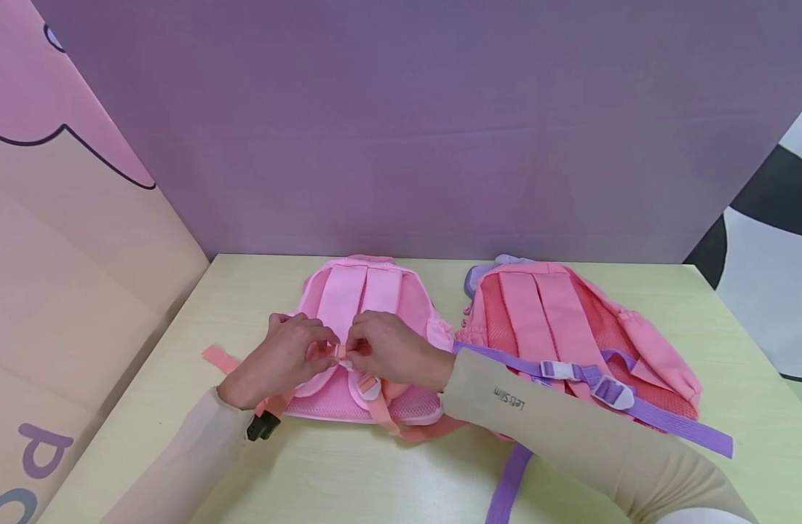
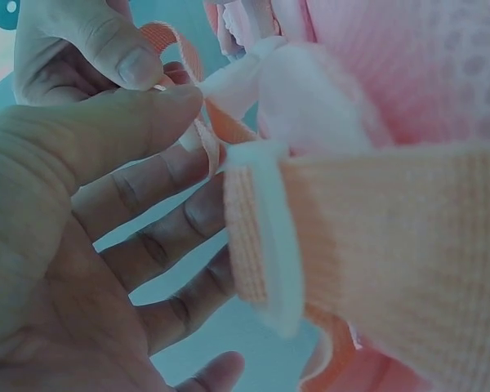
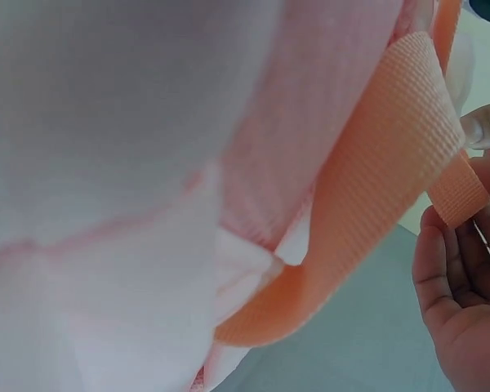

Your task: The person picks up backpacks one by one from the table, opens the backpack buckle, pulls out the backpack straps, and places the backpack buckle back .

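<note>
the left hand and the right hand both pinch the orange strap between them; the pink bag lies under them. it seems better to hold the strap flat and pull slowly, without twist.

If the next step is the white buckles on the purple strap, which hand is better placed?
Probably the right hand: in the head view it is nearer the white buckles than the left hand. Both pinch the orange strap, so it would first let go.
</note>
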The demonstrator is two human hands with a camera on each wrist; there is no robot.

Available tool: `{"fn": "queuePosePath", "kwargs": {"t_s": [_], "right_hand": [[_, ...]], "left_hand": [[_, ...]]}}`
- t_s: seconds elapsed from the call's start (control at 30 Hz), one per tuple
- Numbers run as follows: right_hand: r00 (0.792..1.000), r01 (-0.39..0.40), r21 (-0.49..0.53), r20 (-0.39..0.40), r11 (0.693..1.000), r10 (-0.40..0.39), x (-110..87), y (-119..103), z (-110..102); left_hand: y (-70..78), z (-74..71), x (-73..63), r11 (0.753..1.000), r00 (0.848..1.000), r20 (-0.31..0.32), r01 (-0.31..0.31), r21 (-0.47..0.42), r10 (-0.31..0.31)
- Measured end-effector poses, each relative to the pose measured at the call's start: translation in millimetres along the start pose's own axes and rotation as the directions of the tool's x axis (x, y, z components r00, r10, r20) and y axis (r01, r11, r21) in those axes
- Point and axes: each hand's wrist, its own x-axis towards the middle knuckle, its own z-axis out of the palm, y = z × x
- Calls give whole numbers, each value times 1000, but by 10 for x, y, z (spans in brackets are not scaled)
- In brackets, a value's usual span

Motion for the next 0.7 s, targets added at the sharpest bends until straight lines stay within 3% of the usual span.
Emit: {"fn": "queuePosePath", "kwargs": {"t_s": [0.3,0.7], "right_hand": [[1000,15,-12,14,1000,-14,18,2,10],[1000,0,-2,6,1000,0,19,-25,2]], "left_hand": [[3,4,-3,1000,1000,-12,-26,18,26],[0,14,4,1000,1000,-6,-13,-7,12]]}}
